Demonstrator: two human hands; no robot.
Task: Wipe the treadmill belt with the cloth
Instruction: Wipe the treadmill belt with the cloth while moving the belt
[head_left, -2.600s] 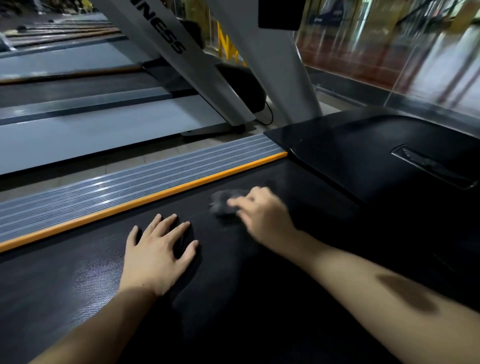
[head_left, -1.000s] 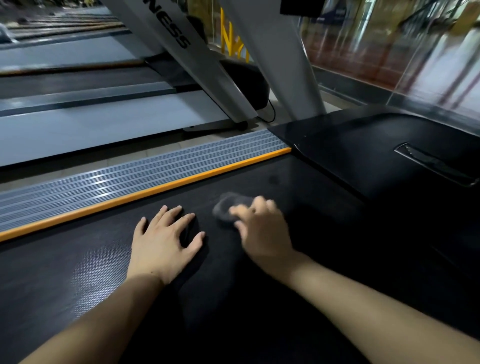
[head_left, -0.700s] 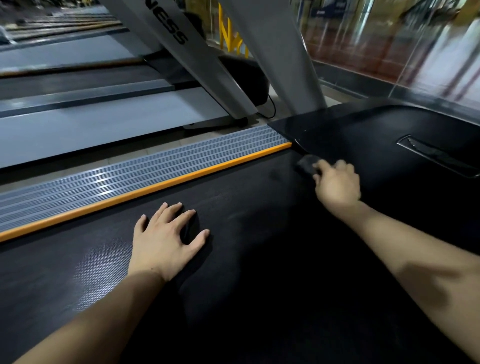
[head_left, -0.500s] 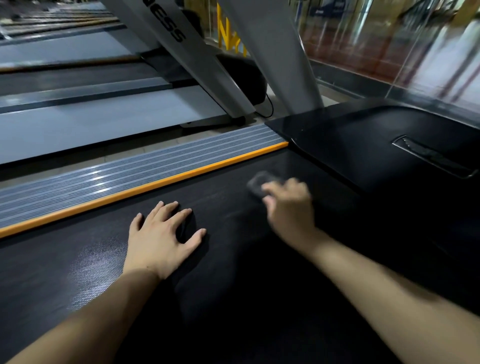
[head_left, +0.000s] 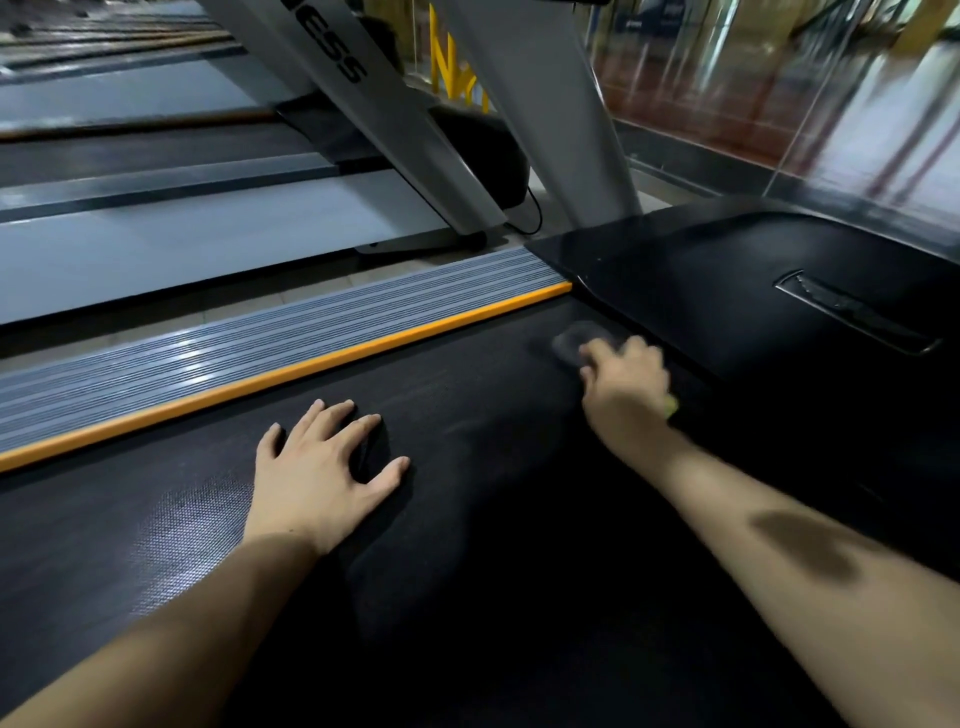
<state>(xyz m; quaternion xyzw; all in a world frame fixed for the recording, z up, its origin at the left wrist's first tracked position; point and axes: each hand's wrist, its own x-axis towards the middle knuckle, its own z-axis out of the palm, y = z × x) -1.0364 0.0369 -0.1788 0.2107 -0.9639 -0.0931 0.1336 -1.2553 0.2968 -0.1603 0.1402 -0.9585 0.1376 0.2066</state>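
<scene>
The black treadmill belt (head_left: 467, 545) fills the lower part of the view. My right hand (head_left: 626, 387) presses a small dark grey cloth (head_left: 574, 340) onto the belt near its front end, just short of the black motor cover. The cloth is blurred and shows only past my fingertips. My left hand (head_left: 324, 470) lies flat on the belt with its fingers spread, to the left of and nearer to me than the cloth.
An orange strip (head_left: 291, 374) and a ribbed grey side rail (head_left: 218, 353) border the belt on the left. The black motor cover (head_left: 753, 291) rises at the belt's front. Grey uprights (head_left: 545, 114) stand beyond it. Another treadmill (head_left: 182, 244) lies to the left.
My right hand has slid the cloth forward and to the right along the belt, from mid-belt to near the motor cover. My left hand has stayed flat in place.
</scene>
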